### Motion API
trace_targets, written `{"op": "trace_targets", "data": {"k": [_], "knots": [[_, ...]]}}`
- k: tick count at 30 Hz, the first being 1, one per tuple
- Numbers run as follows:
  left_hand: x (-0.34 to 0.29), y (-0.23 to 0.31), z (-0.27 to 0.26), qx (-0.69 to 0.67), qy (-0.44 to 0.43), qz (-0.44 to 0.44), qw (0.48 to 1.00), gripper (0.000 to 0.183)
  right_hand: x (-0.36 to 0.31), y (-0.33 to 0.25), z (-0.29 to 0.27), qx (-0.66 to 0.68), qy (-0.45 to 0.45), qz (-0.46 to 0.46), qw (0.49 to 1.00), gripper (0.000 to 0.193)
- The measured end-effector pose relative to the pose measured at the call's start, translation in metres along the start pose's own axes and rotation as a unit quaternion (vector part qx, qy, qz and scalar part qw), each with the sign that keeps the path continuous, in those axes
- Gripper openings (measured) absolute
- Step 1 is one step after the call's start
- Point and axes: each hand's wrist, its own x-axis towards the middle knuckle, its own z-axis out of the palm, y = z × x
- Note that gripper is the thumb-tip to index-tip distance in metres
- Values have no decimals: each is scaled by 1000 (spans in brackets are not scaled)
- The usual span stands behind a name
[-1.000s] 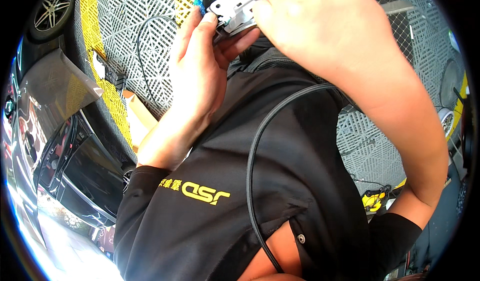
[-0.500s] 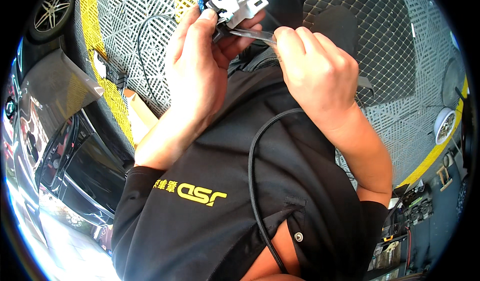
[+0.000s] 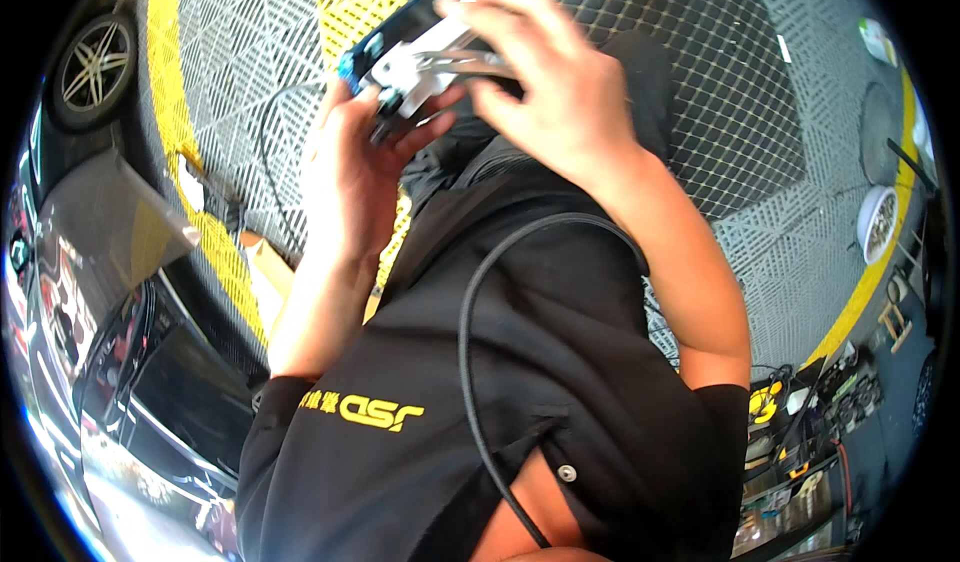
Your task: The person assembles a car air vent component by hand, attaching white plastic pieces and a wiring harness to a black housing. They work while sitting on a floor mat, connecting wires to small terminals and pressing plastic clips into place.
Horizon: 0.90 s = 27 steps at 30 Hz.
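Observation:
At the top, my left hand (image 3: 355,152) is closed round the near end of a long black part with a pale silver-white bracket (image 3: 398,66) on it, perhaps a car door handle assembly. Blue film (image 3: 346,68) shows at that end. My right hand (image 3: 565,92) is bent over the bracket, its fingers blurred and reaching along it. Metal tweezers (image 3: 460,61) sit in this hand, their narrow end toward the bracket beside my left fingers. Whether the tips touch the bracket cannot be made out.
A dark car (image 3: 150,352) with an open door area stands at the left, a wheel (image 3: 95,72) above it. A black quilted mat (image 3: 720,92) lies on grey grid flooring. At right are a white bowl (image 3: 878,224) of small parts and several tools (image 3: 800,422). A black cable (image 3: 468,332) crosses my shirt.
The bracket and my left hand have shifted down and left in view. My right hand has moved up and left over the bracket, its fingers now more stretched out round the tweezers.

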Motion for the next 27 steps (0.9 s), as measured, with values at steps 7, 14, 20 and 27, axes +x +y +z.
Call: {"op": "trace_targets", "data": {"k": [7,14,20,27], "knots": [[9,-4,-21,104,35,-24,994,36,15,16,19,76,8,-62,995,37],[16,-13,-46,161,27,-76,984,36,-14,33,17,105,-7,-70,992,29],[41,21,-56,515,27,-60,854,45,-21,41,43,121,-27,-94,988,23],[129,8,39,567,-155,177,790,45,-33,46,57,70,-71,-100,990,8]]}}
